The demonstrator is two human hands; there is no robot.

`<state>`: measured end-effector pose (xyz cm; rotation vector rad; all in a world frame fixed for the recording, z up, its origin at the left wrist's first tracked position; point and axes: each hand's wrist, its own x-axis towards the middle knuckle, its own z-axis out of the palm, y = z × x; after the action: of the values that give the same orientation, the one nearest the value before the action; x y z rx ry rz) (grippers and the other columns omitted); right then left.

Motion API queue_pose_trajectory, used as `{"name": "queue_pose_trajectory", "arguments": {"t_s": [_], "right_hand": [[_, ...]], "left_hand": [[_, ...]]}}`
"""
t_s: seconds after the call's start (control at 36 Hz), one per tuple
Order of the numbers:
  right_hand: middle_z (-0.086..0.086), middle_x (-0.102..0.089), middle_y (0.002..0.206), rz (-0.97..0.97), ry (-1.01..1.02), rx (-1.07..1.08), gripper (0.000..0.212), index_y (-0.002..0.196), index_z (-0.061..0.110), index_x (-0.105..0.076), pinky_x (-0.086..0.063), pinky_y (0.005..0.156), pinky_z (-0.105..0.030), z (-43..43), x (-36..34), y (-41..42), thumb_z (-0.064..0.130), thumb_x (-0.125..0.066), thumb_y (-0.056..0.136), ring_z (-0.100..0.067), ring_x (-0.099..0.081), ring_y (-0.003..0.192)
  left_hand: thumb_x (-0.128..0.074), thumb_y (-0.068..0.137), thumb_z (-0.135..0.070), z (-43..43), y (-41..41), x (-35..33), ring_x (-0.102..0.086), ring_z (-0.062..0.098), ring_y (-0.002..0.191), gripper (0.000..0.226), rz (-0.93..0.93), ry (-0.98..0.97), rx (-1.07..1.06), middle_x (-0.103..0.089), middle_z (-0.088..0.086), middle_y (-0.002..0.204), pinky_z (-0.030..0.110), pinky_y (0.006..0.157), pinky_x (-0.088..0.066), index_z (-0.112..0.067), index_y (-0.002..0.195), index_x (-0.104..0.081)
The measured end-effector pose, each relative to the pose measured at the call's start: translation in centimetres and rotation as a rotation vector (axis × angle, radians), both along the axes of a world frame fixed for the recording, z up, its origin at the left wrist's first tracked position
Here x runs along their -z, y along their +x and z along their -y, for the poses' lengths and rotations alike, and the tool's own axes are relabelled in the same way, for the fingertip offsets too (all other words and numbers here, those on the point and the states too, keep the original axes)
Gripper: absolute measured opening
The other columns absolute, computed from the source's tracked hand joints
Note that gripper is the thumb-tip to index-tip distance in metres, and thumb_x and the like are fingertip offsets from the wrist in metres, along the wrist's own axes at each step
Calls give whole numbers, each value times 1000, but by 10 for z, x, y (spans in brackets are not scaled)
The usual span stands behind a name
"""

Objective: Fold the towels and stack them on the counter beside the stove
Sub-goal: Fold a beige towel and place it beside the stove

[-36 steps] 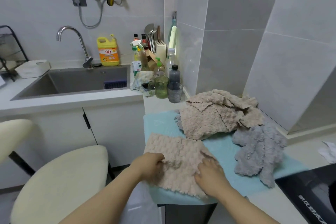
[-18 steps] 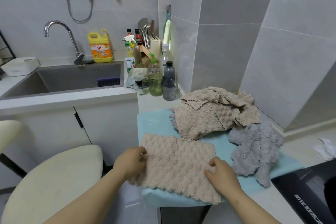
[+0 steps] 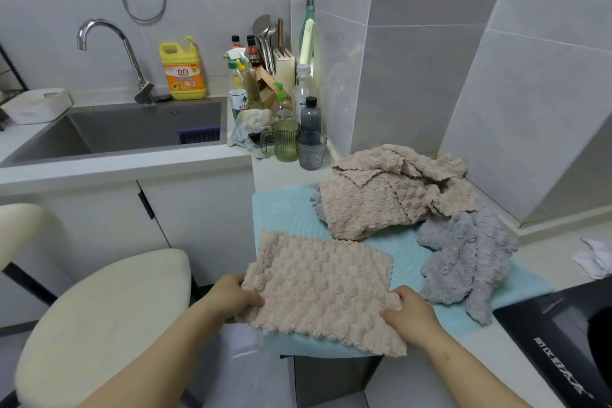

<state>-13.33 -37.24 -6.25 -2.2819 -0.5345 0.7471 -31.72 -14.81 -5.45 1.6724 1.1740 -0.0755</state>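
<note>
A beige towel (image 3: 321,285) lies spread flat on the light blue mat (image 3: 284,212) at the counter's front edge. My left hand (image 3: 233,298) pinches its near left corner, and my right hand (image 3: 409,311) grips its near right edge. Behind it sits a crumpled pile of beige towels (image 3: 387,195). A crumpled grey towel (image 3: 467,258) lies to the right of the flat one. The black stove (image 3: 563,351) fills the bottom right corner.
A green ribbed cup (image 3: 284,141), a grey cup (image 3: 311,149) and several bottles crowd the counter corner behind the mat. The sink (image 3: 132,129) with its tap is at the left. A cream stool (image 3: 99,325) stands below left. A white crumpled cloth (image 3: 594,258) lies far right.
My hands moved apart from the towel's middle to its near corners, and the beige towel now lies smoothed out flat. The view shifted slightly right.
</note>
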Motion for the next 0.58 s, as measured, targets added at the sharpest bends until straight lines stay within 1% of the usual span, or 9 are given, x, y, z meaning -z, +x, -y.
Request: {"name": "queue_pose_trajectory", "arguments": {"t_s": [0.06,0.17,0.22,0.25,0.31,0.33,0.44,0.5,0.58], "right_hand": [[8,-53,79,-23,-10,-22,16,83,20,-49,-34,48,-14,4,-3,4,8,-59,86,-3,-49,68],[2,-56,82,-39,-70,-56,15,84,17,-50,-38,48,-16,10,-11,9,5,-61,82,-7,-52,68],[3,-56,80,4,-86,-51,18,80,20,-48,-37,49,-19,11,-14,11,7,-61,81,-7,-51,67],[3,-56,79,25,-82,-41,20,78,21,-47,-37,51,-20,11,-15,12,8,-61,81,-7,-51,66],[2,-55,77,49,-42,-14,20,77,20,-46,-35,51,-22,10,-17,11,7,-61,80,-9,-50,63],[2,-54,75,57,-9,5,19,76,19,-47,-34,51,-23,9,-18,9,6,-61,80,-9,-48,62],[2,-50,67,146,134,40,19,71,14,-50,-29,50,-21,6,-21,5,6,-64,80,-10,-43,59],[1,-51,65,118,178,33,21,69,13,-50,-28,50,-22,4,-23,4,5,-66,78,-11,-43,57],[-3,-53,67,-62,240,101,19,69,10,-52,-34,55,-25,1,-20,6,0,-66,77,-15,-47,61]], "left_hand": [[-69,78,-6,0,-4,0,-62,18,75,27,-13,-8,56,-64,3,86,23,55,-49,-13,101,-59],[-74,73,-9,0,-7,2,-64,21,90,35,6,54,110,-65,4,98,27,67,-54,-15,102,-56],[-76,72,-13,2,-5,0,-61,19,85,30,13,168,93,-61,-1,90,28,67,-52,-20,90,-53],[-76,72,-16,3,-4,-1,-59,16,79,29,15,224,80,-59,-4,84,25,63,-48,-22,85,-50],[-75,74,-19,3,-3,-3,-53,11,67,30,21,318,68,-55,-7,74,22,54,-41,-25,80,-47],[-75,74,-21,3,-2,-4,-52,11,66,29,22,354,71,-55,-7,73,22,53,-39,-26,80,-47],[-73,75,-23,3,0,-5,-54,16,70,17,59,395,84,-58,-3,73,26,61,-41,-18,80,-57],[-70,77,-21,4,2,-6,-51,16,69,15,87,371,81,-56,-1,73,25,61,-40,-13,79,-58],[-67,78,-16,3,8,-6,-49,15,68,13,101,320,53,-54,0,72,26,60,-38,-13,75,-55]]}}
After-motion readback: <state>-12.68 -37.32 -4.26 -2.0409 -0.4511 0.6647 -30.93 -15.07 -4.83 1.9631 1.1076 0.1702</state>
